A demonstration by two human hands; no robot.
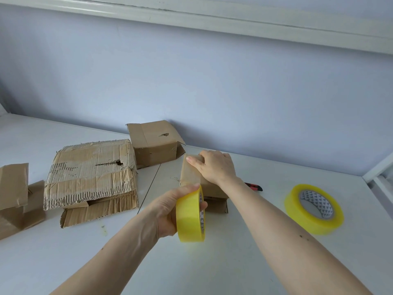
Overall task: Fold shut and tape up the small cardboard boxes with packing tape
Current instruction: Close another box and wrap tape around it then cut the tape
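A small brown cardboard box (214, 189) stands in the middle of the white table (212, 262). A strip of clear tape (190, 171) runs along its top from the far edge toward me. My right hand (214, 167) rests on the box's far end, thumb pressing the tape down. In front of the box my left hand (170, 211) grips a yellow tape roll (190, 217) held on edge, with the strip still joined to it.
A second yellow tape roll (314, 208) lies flat at the right. A red-and-black cutter (254, 186) peeks out behind my right forearm. A torn flat box (91, 175), another brown box (155, 143) by the wall and cardboard pieces (17, 196) fill the left.
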